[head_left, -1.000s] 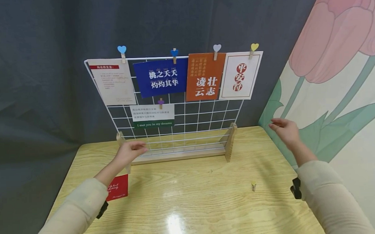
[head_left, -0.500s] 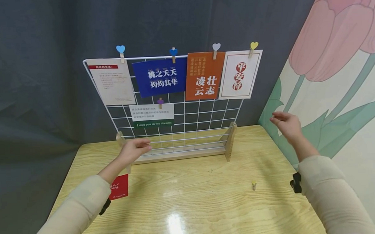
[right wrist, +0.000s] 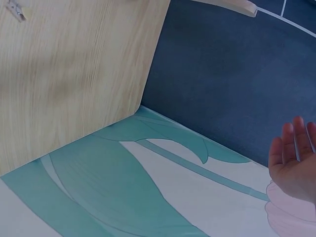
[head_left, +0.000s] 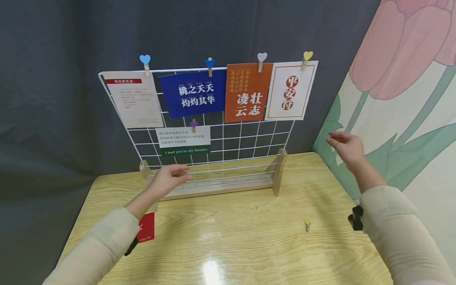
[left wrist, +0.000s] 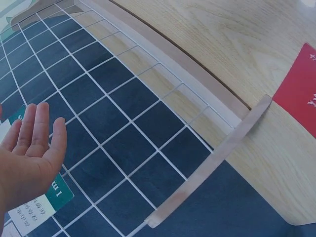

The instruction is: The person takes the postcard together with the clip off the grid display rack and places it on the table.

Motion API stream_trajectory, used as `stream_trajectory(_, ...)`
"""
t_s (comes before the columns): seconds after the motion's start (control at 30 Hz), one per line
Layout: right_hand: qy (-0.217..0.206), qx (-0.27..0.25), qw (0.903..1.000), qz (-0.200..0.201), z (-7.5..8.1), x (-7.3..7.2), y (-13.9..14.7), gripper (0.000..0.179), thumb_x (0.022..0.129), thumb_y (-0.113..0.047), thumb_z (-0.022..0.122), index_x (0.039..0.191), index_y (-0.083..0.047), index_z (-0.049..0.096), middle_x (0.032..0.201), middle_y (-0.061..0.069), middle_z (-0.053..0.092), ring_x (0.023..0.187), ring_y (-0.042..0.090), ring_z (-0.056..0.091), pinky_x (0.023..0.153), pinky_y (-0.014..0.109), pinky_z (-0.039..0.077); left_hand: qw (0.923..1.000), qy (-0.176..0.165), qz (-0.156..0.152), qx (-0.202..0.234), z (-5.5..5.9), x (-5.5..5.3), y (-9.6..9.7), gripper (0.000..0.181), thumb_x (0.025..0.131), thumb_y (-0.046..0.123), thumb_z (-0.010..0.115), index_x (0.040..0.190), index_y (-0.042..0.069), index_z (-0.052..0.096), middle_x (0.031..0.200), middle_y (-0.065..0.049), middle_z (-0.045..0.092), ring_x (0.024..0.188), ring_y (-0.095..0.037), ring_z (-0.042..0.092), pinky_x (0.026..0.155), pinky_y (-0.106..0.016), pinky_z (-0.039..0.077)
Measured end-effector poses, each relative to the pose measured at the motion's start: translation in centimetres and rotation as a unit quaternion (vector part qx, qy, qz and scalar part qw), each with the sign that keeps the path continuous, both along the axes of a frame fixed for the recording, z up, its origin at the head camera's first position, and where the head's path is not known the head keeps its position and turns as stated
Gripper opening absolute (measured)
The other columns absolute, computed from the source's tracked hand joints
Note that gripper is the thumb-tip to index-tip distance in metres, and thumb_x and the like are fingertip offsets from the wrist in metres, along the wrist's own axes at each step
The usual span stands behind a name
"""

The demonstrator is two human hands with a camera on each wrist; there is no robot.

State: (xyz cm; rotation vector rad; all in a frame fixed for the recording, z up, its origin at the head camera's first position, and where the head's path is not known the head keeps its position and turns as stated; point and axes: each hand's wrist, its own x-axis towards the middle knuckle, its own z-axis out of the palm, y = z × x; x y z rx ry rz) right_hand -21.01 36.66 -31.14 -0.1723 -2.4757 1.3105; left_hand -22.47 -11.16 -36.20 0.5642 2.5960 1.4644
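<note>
My left hand (head_left: 169, 179) hovers in front of the lower left of a white wire grid rack (head_left: 236, 152), fingers relaxed and nothing in them. In the left wrist view its palm overlaps the white and green card (left wrist: 60, 193). My right hand (head_left: 348, 150) is raised beyond the rack's right side, fingers loosely extended and bare. Along the rack's top hang a cream card (head_left: 136, 103), a blue card (head_left: 194, 108), an orange card (head_left: 246, 81) and a white card (head_left: 275, 94), held by heart clothespins. The white and green card (head_left: 182, 137) hangs lower from a purple heart clothespin (head_left: 194, 124).
A red card (head_left: 147, 229) lies on the wooden table (head_left: 239, 247), partly behind my left sleeve. A small clothespin with a yellow heart (head_left: 307, 225) lies at the right. Behind stands a dark curtain (head_left: 53, 102), with a tulip-printed panel (head_left: 408, 123) to the right.
My left hand has moved right and slightly up along the rack's lower part. My right hand has risen a little. The cards and clothespins stay where they were.
</note>
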Motion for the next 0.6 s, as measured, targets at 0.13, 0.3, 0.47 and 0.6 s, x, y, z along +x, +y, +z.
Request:
stream_trajectory(0.13,0.001,-0.001,1.0000,-0.001,0.2,-0.2,-0.3,0.042,0.085,-0.024,0.053,0.113,0.008,0.049,0.078,-0.024,0.052,0.079,-0.005,0.046,0.076,0.020,0.039,1.0000,0.000,-0.001,0.006,0.2,-0.1,0.4,0.037,0.080,0.014,0.062,0.112,-0.001,0.054,0.094,-0.013,0.061,0.087,-0.024,0.057,0.074,-0.034,0.048)
stream_trajectory(0.3,-0.008,-0.013,0.9999,0.000,0.6,-0.5,-0.8,0.047,0.086,-0.026,0.052,0.119,0.007,0.046,0.085,-0.019,0.053,0.088,0.002,0.047,0.085,0.032,0.039,0.9999,-0.001,-0.001,0.012,0.6,-0.2,0.9,0.037,0.080,0.015,0.062,0.113,-0.001,0.054,0.095,-0.014,0.061,0.087,-0.024,0.057,0.074,-0.034,0.048)
stream_trajectory(0.47,-0.002,-0.055,0.9985,0.000,1.0,-0.8,-1.2,0.039,0.085,-0.025,0.054,0.115,0.000,0.052,0.083,-0.020,0.054,0.084,0.001,0.048,0.076,0.021,0.040,0.9999,-0.005,0.000,0.016,1.0,-0.4,1.5,0.038,0.080,0.016,0.063,0.113,0.000,0.054,0.097,-0.013,0.061,0.089,-0.023,0.056,0.074,-0.034,0.047)
stream_trajectory(0.6,0.019,-0.111,0.9936,0.010,1.2,-0.9,-1.3,0.016,0.084,-0.019,0.056,0.099,-0.014,0.060,0.076,-0.020,0.057,0.074,-0.002,0.051,0.062,0.012,0.040,0.9998,-0.002,0.003,0.020,1.3,-0.6,2.1,0.036,0.080,0.016,0.063,0.112,0.002,0.056,0.097,-0.012,0.061,0.089,-0.022,0.056,0.073,-0.033,0.048)
